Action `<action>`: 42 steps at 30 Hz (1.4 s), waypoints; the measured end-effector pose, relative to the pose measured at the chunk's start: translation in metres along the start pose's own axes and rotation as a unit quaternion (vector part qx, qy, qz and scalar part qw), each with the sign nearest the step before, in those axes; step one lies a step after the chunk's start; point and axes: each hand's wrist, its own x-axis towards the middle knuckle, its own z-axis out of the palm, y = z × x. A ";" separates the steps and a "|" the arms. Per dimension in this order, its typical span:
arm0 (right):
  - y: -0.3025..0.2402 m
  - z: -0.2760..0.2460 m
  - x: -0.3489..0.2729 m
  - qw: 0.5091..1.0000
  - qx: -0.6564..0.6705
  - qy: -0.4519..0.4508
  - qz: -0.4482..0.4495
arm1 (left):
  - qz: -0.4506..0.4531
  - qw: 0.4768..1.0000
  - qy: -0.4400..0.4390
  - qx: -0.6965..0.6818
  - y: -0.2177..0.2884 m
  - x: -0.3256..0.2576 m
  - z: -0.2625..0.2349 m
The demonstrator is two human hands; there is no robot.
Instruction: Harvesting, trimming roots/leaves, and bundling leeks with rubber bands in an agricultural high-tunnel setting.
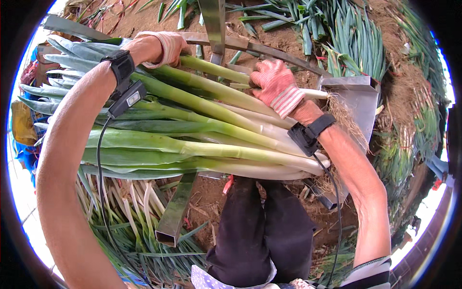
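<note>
Both gloved hands, left hand (161,48) and right hand (275,85), grip long green leeks (192,144) lying in a metal tray (358,98).

Knitted cloth gloves, pink and coarse, on left hand (161,48) and right hand (275,85), smooth waxy leek stalks (202,149) with fibrous roots, dull grey metal frame (175,207), matt black plastic wrist devices (126,96), crumbly soil (202,197).
</note>
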 end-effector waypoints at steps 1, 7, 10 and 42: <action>-0.001 -0.004 -0.002 1.000 0.019 0.015 -0.007 | -0.002 1.000 -0.002 -0.005 -0.002 0.000 0.001; -0.007 -0.054 -0.024 0.856 0.429 0.034 0.288 | 0.027 0.999 0.021 0.010 -0.002 -0.001 0.000; -0.018 -0.099 -0.046 0.819 0.460 0.025 0.343 | 0.017 1.000 0.013 -0.014 -0.001 -0.019 0.000; 0.004 -0.106 -0.112 0.966 -0.145 -0.148 0.154 | -0.029 0.988 0.026 0.147 0.032 -0.023 -0.017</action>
